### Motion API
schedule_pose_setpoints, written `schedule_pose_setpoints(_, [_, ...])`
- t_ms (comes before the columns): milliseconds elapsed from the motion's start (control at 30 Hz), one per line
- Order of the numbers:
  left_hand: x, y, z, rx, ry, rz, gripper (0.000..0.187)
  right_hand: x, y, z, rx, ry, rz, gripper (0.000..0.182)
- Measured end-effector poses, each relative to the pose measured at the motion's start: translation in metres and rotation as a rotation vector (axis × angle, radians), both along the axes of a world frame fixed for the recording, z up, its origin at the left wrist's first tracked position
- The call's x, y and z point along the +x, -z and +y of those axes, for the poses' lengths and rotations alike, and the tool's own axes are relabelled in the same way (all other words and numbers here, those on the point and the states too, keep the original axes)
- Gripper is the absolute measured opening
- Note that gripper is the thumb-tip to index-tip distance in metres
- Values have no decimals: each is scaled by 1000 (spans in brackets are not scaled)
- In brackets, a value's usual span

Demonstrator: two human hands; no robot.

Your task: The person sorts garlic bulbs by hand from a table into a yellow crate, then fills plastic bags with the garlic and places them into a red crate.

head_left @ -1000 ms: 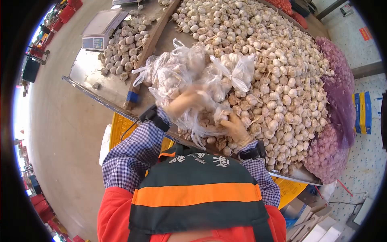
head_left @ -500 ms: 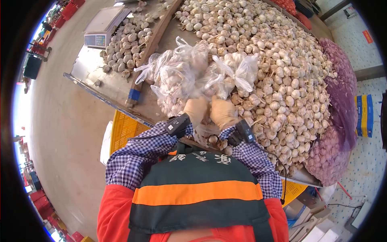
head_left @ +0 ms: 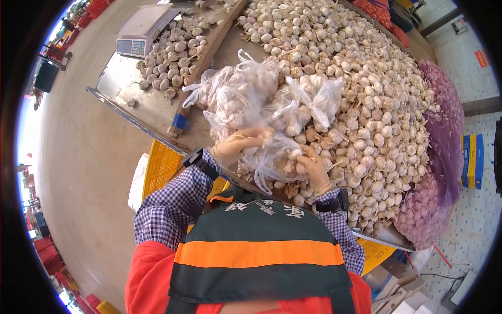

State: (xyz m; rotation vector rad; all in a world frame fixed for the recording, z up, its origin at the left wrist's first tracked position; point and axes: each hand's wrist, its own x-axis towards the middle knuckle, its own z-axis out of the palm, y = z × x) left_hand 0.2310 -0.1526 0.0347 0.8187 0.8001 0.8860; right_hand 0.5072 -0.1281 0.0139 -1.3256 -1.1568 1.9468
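A clear plastic bag (head_left: 269, 159) with garlic in it lies at the table's near edge, between my two gloved hands. My left hand (head_left: 240, 144) reaches over the bag's left side, fingers closed round something I cannot make out, partly blurred. At the bag's right side, my right hand (head_left: 314, 168) has its thumb and fingers apart, touching garlic bulbs at the bag's opening. Just beyond lie several knotted bags of garlic (head_left: 232, 104), one of them tied (head_left: 319, 102) farther right. Loose garlic (head_left: 366, 115) is heaped beside my right hand.
A wooden divider (head_left: 209, 57) crosses the table, with a digital scale (head_left: 137, 46) and smaller garlic (head_left: 172, 57) on its left. Purple net sacks (head_left: 442, 131) line the right side. Yellow crates (head_left: 162, 167) stand under the near edge.
My hands have moved apart, left hand to the left and right hand to the right and down. The bag between them now shows spread out. The whole view has shifted slightly.
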Motion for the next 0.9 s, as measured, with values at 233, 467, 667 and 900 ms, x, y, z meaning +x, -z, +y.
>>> schedule_pose_setpoints(233, [22, 14, -15, -264, -214, -676, 50, -15, -37, -5, -227, 83, 288, 32])
schedule_pose_setpoints(467, [38, 104, -34, 248, -380, 183, 47, -39, 20, 1, -47, -128, 5, 43])
schedule_pose_setpoints(667, [37, 82, -36, 444, -335, 589, 63, -57, 28, 4, 103, -204, -207, 52])
schedule_pose_setpoints(900, [41, 37, -41, 306, -303, 462, 68, -56, -14, -6, -107, -41, 229, 42])
